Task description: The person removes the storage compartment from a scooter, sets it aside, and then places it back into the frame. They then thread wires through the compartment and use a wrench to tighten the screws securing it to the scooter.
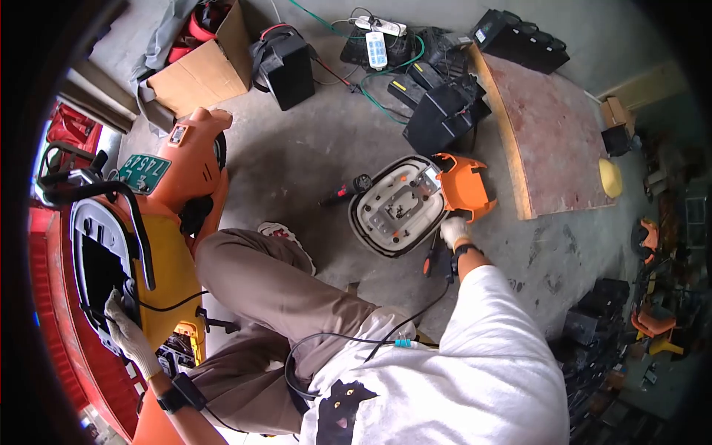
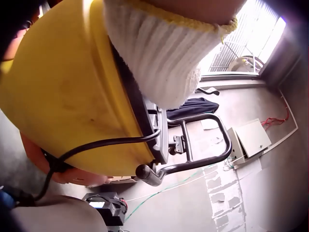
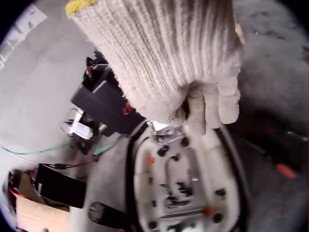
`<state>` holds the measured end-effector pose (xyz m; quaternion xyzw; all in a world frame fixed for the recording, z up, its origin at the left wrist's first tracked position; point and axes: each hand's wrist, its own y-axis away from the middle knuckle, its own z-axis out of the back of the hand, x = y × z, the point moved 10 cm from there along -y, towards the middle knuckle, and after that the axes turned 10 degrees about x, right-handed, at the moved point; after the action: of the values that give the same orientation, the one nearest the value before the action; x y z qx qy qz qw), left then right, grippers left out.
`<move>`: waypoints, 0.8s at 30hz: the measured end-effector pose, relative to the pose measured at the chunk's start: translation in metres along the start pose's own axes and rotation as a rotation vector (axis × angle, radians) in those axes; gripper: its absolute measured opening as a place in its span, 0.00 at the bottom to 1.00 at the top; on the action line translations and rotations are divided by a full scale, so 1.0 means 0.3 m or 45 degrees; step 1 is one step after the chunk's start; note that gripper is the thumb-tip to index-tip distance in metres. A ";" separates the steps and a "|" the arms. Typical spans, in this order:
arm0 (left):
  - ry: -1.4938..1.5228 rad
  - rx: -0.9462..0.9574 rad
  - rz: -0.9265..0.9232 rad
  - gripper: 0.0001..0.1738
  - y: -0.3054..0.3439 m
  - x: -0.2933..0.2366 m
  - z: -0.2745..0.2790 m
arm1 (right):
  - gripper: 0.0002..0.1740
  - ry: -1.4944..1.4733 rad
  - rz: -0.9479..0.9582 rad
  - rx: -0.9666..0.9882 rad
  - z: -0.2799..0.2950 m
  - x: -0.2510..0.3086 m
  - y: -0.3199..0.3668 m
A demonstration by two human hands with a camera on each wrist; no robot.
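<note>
My left hand, in a white knitted glove, rests at the black-rimmed opening in the scooter's yellow body. In the left wrist view the glove lies over the dark rim, its fingertips hidden. My gloved right hand is low over the floor, by the near corner of an orange plastic cover and the upturned scooter seat. Its fingers bend downward in the right wrist view; I cannot tell if they pinch something. A screwdriver with an orange handle lies beside this hand.
A black-and-red tool lies left of the seat. Black battery cases, green cable and a power strip are at the back. A reddish board stands right. A cardboard box sits at the back left.
</note>
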<state>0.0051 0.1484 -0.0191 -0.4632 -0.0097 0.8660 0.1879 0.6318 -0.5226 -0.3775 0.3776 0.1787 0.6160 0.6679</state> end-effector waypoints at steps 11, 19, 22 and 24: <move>-0.151 -0.109 -0.062 0.26 0.063 -0.081 -0.042 | 0.15 -0.305 1.496 0.111 0.040 0.669 0.551; -0.381 -0.212 -0.102 0.26 0.092 -0.122 -0.044 | 0.12 0.194 2.245 -0.295 0.548 0.921 1.828; -0.413 -0.232 -0.031 0.25 0.118 -0.168 -0.058 | 0.13 0.048 2.338 -0.170 0.575 0.868 1.896; -0.393 -0.264 -0.031 0.25 0.118 -0.170 -0.055 | 0.13 0.002 2.349 -0.160 0.580 0.858 1.901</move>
<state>0.0329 0.0959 0.0055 -0.3415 -0.1332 0.9188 0.1462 0.4078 -0.3506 0.2072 0.3332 -0.2262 0.9128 -0.0681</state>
